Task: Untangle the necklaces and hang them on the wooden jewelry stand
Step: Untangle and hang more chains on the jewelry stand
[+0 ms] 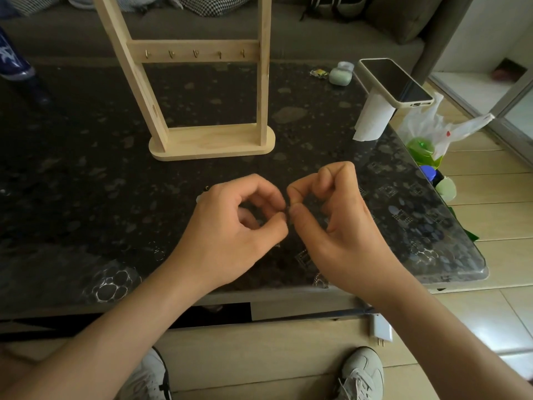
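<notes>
This looks like a home living room. A grey sofa [317, 39] with patterned cushions [216, 4] stands behind a low coffee table [72, 168] with a dark, speckled top. On the table a phone [395, 82] rests on a tissue roll [372, 116], and a plastic bag [432, 125] sits on the tiled floor [490, 220] beside it.
</notes>
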